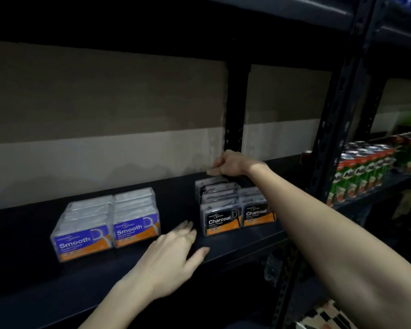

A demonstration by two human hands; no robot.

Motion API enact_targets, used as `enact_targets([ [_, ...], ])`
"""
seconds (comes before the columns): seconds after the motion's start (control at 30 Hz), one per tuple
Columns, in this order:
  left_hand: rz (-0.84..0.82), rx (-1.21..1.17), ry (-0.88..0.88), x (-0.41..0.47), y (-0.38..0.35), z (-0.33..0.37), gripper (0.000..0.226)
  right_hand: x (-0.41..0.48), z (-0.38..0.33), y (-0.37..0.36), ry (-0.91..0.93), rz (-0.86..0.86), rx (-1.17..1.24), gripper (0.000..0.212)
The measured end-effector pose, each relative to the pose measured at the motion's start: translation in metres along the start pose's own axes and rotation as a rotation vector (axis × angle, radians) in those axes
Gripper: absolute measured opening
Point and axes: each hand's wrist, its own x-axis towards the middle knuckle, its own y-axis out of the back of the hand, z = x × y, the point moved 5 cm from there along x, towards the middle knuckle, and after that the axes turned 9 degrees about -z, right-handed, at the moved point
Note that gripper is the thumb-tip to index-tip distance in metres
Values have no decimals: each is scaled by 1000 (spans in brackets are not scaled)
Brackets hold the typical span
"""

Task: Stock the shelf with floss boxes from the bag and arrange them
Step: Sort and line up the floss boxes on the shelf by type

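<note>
On the dark shelf (29,290) stand two rows of purple "Smooth" floss boxes (105,224) at the left and two rows of black "Charcoal" floss boxes (233,207) at the right. My left hand (173,255) hovers flat with fingers apart above the shelf front, between the two groups, holding nothing. My right hand (228,163) reaches over the back of the Charcoal rows, fingers curled downward just above the rearmost box; whether it grips a box is unclear. The bag is out of view.
A black upright post (234,129) stands behind the Charcoal rows, and a perforated post (335,129) divides off the bay at right. Green and red drink cans (365,172) fill the neighbouring shelf. A beige wall lies behind.
</note>
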Motion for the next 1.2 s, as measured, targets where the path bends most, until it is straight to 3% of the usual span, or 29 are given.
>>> enact_targets([
  [0.1,-1,4,-2,0,-1,0,79,10,3,-13,-10,-71,42,34],
  [0.2,17,-9,-4,0,-3,-3,69,13,6,-14,-15,-74,98,14],
  [0.33,11,-19,10,1,-4,-4,69,14,21,0,-90,2,101,35],
  [0.53,15,-33,23,-1,0,0,68,-1,28,6,-103,30,70,44],
  [0.67,26,-36,27,-2,1,2,67,-15,14,27,-76,191,-26,28],
  [0.87,22,-27,31,-2,0,2,66,-43,-21,11,-11,-24,-376,27],
  [0.97,20,-14,30,-2,0,2,66,-52,-34,-10,21,-237,-474,44],
  [1.2,20,-8,31,-2,1,2,65,-53,-77,-33,172,-262,-527,52],
])
